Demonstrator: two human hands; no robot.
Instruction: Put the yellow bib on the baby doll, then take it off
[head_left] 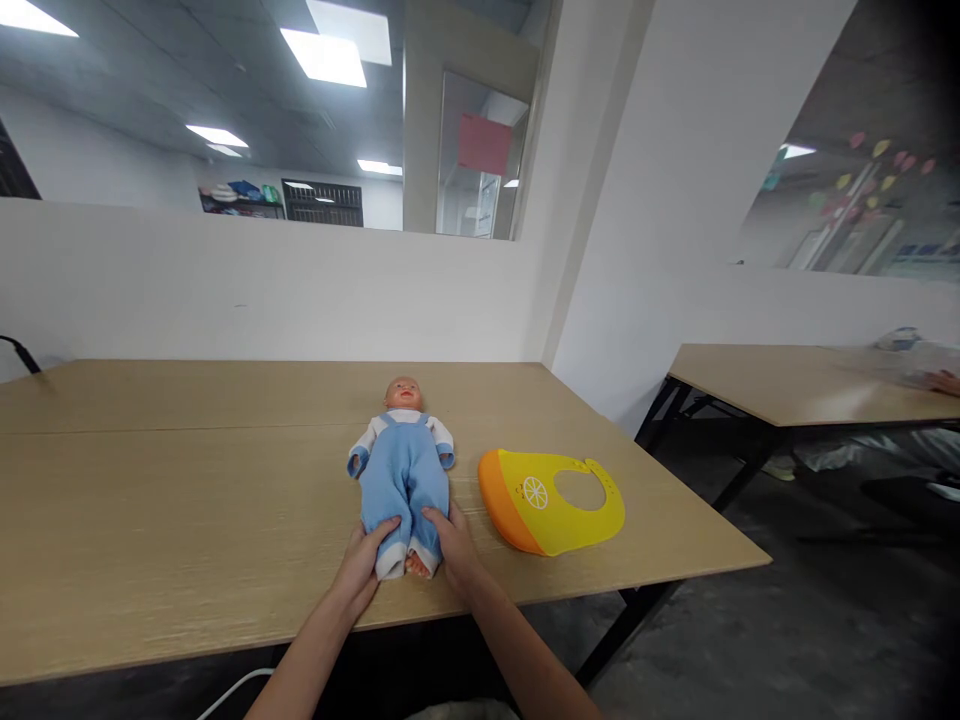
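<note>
A baby doll (pixel 406 470) in light blue overalls and a white top lies on its back on the table, head toward the wall and feet toward me. Its left-side trouser leg is gripped by my left hand (pixel 358 568), thumb on top of the cloth. On the other leg, my right hand (pixel 455 550) holds in the same way. The doll's toes show between the trouser cuffs. To the right of the doll, apart from both hands, a yellow bib (pixel 551 535) with an orange pocket and a citrus-slice print lies flat.
The wooden table (pixel 187 520) meets a white wall (pixel 337 290) with windows at the back. At the right stands a second table (pixel 795 385), where another person's hand (pixel 943 382) shows at the edge. A white cable (pixel 236 688) hangs below the front edge.
</note>
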